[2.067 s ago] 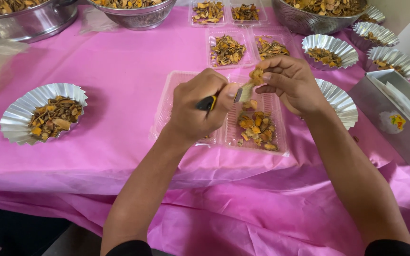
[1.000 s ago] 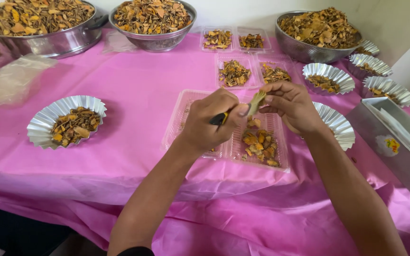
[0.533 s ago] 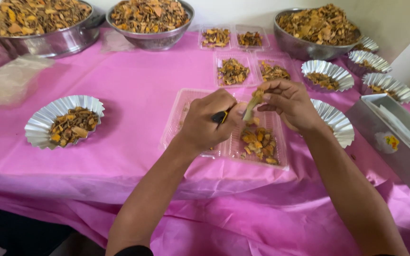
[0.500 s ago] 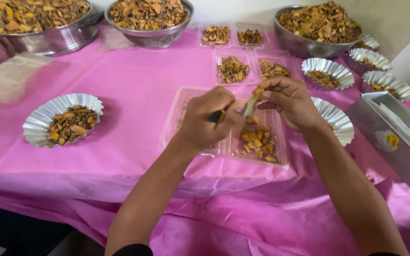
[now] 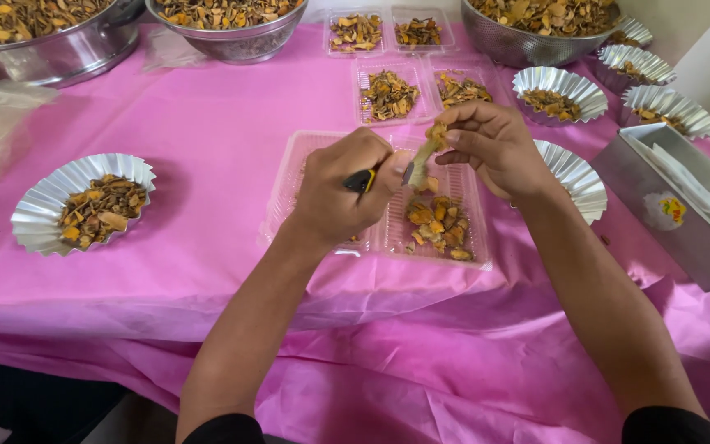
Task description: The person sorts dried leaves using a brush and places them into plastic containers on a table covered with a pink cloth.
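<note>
A counter (image 5: 207, 107) draped in a pink cloth fills the view, with large steel bowls (image 5: 223, 33) of dried yellow-brown root pieces along its far edge and a grey open box (image 5: 684, 222) at the right. Fluted foil cups stand at both sides: one foil cup (image 5: 39, 210) holding pieces at the left, an empty foil cup (image 5: 581, 177) just beside the right wrist, and further filled ones at the far right. Small clear trays (image 5: 390, 94) of pieces lie beyond the hands. At centre lies a clear two-compartment plastic tray (image 5: 289, 177); its right compartment holds a pile of cut yellow pieces (image 5: 440, 226). Above this tray, the left hand (image 5: 343, 193) is closed in a fist around a small knife (image 5: 363, 179) with a black-and-yellow handle, the blade pointing right. The right hand (image 5: 491, 144) pinches a root piece (image 5: 425, 152) between thumb and fingertips, holding it tilted, its lower end meeting the blade. The root piece thus lies between the two hands, directly over the far end of the tray's right compartment and above the pile.
</note>
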